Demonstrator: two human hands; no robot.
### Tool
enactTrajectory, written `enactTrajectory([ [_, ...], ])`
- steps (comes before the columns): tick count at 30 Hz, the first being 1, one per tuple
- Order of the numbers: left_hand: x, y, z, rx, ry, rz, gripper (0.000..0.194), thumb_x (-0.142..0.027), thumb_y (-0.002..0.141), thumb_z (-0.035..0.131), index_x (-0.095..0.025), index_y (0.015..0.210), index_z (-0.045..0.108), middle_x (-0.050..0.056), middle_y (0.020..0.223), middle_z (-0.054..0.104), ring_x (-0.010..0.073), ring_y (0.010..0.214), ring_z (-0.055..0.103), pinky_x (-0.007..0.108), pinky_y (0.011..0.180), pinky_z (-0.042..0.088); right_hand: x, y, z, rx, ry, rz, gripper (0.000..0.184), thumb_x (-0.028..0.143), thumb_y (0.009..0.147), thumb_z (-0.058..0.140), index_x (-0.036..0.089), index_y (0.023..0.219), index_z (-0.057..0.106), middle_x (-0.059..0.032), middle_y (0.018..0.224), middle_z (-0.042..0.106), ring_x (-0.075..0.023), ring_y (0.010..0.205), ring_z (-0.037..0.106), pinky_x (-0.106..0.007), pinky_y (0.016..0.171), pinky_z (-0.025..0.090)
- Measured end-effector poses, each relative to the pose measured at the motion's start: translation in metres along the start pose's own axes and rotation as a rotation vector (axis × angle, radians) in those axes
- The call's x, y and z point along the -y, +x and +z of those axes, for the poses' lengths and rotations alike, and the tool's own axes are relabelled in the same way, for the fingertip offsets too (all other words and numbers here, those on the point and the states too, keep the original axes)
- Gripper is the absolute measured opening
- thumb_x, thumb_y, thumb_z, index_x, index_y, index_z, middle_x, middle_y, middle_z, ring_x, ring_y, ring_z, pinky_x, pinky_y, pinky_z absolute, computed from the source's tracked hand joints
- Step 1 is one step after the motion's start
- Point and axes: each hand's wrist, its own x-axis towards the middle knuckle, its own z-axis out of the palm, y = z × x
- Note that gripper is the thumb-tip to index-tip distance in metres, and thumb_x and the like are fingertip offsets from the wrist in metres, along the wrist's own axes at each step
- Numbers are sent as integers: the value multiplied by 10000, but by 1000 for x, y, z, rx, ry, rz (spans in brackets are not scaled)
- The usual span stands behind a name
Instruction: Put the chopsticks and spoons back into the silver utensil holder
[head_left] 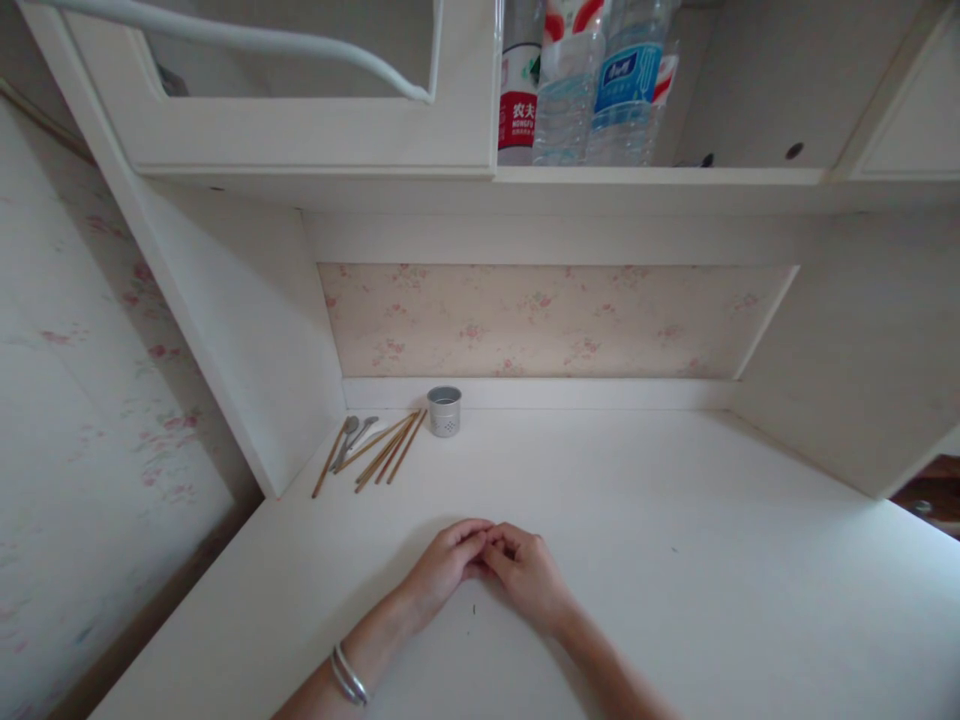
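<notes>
My left hand point(444, 562) and my right hand point(528, 572) rest together on the white desk point(675, 560), fingertips touching at the middle, fingers curled in. I see nothing in either hand. A silver bracelet point(349, 675) circles my left wrist. Farther back on the left lie several wooden chopsticks point(382, 450) and two metal spoons point(352, 435), loose on the desk. Just right of them a small metal cup point(444, 411) with a perforated wall stands upright by the back edge.
A white side panel point(247, 330) closes off the desk's left, another panel point(862, 350) the right. Overhead, a shelf point(660, 175) carries water bottles point(600, 80). Floral wallpaper point(547, 320) covers the back wall.
</notes>
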Motion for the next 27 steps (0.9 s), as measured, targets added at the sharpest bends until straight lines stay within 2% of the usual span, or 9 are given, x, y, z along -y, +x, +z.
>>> enactTrajectory([
  [16, -1, -2, 1, -16, 11, -15, 319, -348, 805, 614, -138, 1042, 658, 118, 1065, 672, 215, 965, 603, 320, 807, 487, 0, -1, -1, 3, 31, -4, 182, 251, 823, 526, 175, 839, 691, 20, 622, 578, -109, 561, 477, -216, 526, 340],
  [27, -5, -3, 3, -18, 9, -21, 333, -364, 784, 631, -142, 1029, 665, 114, 1045, 675, 229, 984, 601, 341, 822, 491, 4, -2, -2, 13, 5, 4, 203, 270, 832, 511, 171, 841, 688, 12, 631, 579, -116, 577, 488, -211, 538, 347],
])
